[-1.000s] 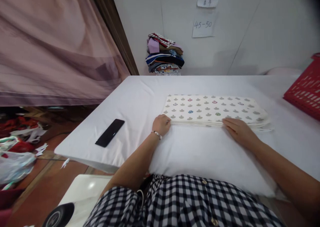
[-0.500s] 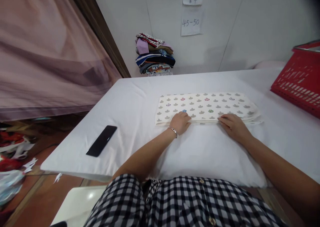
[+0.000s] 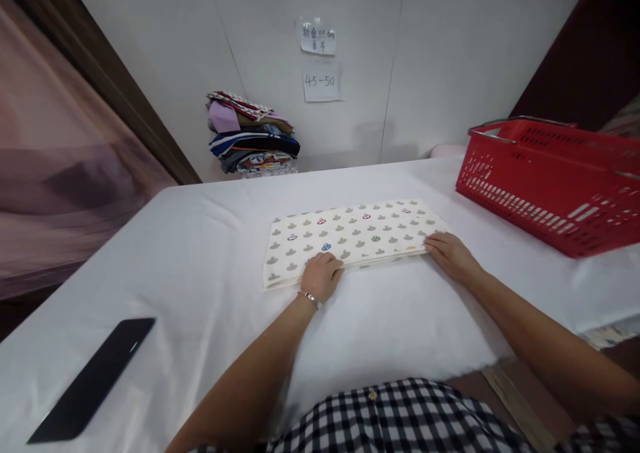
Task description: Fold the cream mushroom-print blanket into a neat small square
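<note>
A long folded white cloth with grey, red, blue and green printed motifs lies flat on the white-covered table. My left hand, with a bracelet at the wrist, rests on the cloth's near edge left of the middle, its fingers curled onto the layers. At the near right corner my right hand has its fingers pressed together on the cloth's edge. The thumbs and the undersides of both hands are partly hidden.
A red plastic basket stands on the table at the right. A black phone lies at the near left. Behind the table's far edge is a stack of folded fabrics. Two paper notes hang on the wall.
The camera view has swung right, showing more of the basket. My right hand has moved along the near edge to the cloth's right corner, which now looks neater.
</note>
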Demonstrator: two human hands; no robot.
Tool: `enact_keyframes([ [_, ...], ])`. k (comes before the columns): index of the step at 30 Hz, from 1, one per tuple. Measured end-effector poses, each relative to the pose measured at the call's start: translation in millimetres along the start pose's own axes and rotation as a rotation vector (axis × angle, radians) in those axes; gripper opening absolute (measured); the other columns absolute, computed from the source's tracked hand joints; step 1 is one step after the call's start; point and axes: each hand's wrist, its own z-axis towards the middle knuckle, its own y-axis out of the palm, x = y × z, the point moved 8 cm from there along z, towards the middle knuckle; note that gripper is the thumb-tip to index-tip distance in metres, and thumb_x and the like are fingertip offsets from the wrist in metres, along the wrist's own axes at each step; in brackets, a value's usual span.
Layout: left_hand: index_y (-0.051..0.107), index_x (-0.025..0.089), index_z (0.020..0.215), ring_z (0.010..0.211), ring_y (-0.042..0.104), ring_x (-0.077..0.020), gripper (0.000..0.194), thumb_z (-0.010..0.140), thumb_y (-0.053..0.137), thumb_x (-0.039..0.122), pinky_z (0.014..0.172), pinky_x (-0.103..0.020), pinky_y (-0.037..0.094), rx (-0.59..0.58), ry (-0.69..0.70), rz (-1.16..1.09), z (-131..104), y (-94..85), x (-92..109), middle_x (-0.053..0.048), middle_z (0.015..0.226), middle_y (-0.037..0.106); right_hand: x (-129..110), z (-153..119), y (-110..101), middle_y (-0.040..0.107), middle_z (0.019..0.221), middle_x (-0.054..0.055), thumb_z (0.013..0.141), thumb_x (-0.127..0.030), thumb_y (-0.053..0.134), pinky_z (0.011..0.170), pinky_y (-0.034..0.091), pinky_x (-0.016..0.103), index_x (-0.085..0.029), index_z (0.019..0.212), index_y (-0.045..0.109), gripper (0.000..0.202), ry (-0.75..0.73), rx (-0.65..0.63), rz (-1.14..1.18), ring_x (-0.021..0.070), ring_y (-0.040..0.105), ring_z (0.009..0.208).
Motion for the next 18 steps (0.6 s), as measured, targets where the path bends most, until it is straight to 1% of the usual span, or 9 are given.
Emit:
enact_keyframes([
  [2,0.069,0.023,0.093,0.087,0.055,-0.0203,0.015,0.087,0.055,0.022,0.077,-0.036,0.046,0.008,-0.002,-0.010,-0.1,0.0,-0.7,-0.005,0.091,0.063,13.7,-8.1,4.0,0.064,0.120,0.009,0.095,-0.040,0.037,0.101,0.037,0.053,-0.023,0.112,0.066,0.037,0.057,-0.039,-0.017,0.0273,0.056,0.116],
  [5,0.069,0.022,0.093,0.088,0.055,-0.0206,0.014,0.086,0.056,0.022,0.077,-0.037,0.046,-0.003,-0.007,-0.020,0.2,0.6,-0.9,-0.005,0.092,0.063,25.3,-19.5,11.8,0.055,0.133,0.008,0.095,-0.042,0.035,0.105,0.033,0.055,-0.025,0.125,0.058,0.041,0.098,-0.105,0.003,0.0266,0.045,0.128],
  [7,0.069,0.021,0.093,0.088,0.055,-0.0208,0.014,0.086,0.057,0.022,0.078,-0.036,0.045,-0.009,-0.010,-0.026,0.7,0.8,-0.5,-0.005,0.092,0.064,28.5,-23.1,13.6,0.051,0.137,0.008,0.094,-0.044,0.035,0.105,0.032,0.055,-0.026,0.128,0.056,0.043,0.118,-0.135,0.018,0.0268,0.041,0.131],
  [9,0.069,0.021,0.093,0.088,0.055,-0.0208,0.013,0.086,0.058,0.022,0.078,-0.036,0.045,-0.007,-0.014,-0.030,1.1,0.4,-0.2,-0.005,0.092,0.064,30.0,-21.8,11.9,0.052,0.136,0.007,0.094,-0.045,0.034,0.105,0.033,0.055,-0.027,0.128,0.057,0.044,0.156,-0.160,0.038,0.0274,0.041,0.131],
  [11,0.069,0.021,0.092,0.089,0.055,-0.0209,0.013,0.085,0.058,0.022,0.078,-0.036,0.045,-0.003,-0.015,-0.031,1.4,0.0,0.3,-0.005,0.092,0.064,29.2,-14.5,6.2,0.054,0.134,0.007,0.094,-0.046,0.032,0.104,0.034,0.056,-0.028,0.126,0.058,0.045,0.208,-0.163,0.052,0.0280,0.043,0.129],
  [13,0.069,0.021,0.092,0.089,0.055,-0.0210,0.013,0.086,0.058,0.022,0.078,-0.036,0.045,-0.007,-0.018,-0.024,1.6,0.0,0.9,-0.005,0.093,0.064,23.5,-1.0,-1.3,0.054,0.134,0.006,0.095,-0.047,0.030,0.106,0.032,0.056,-0.028,0.127,0.057,0.046,0.244,-0.140,0.056,0.0278,0.042,0.130],
  [16,0.069,0.021,0.092,0.088,0.055,-0.0210,0.013,0.086,0.058,0.021,0.077,-0.036,0.045,-0.022,-0.028,-0.009,1.7,0.3,1.6,-0.005,0.092,0.064,7.4,25.2,-6.4,0.050,0.138,0.007,0.095,-0.047,0.028,0.110,0.028,0.053,-0.025,0.128,0.056,0.048,0.228,-0.105,0.052,0.0254,0.038,0.133],
  [18,0.069,0.021,0.092,0.089,0.054,-0.0210,0.013,0.086,0.058,0.021,0.078,-0.036,0.045,-0.033,-0.035,-0.003,1.6,0.5,1.9,-0.005,0.093,0.064,-0.2,39.4,-2.1,0.047,0.141,0.007,0.095,-0.047,0.028,0.111,0.027,0.050,-0.024,0.130,0.054,0.049,0.199,-0.110,0.047,0.0238,0.035,0.135],
])
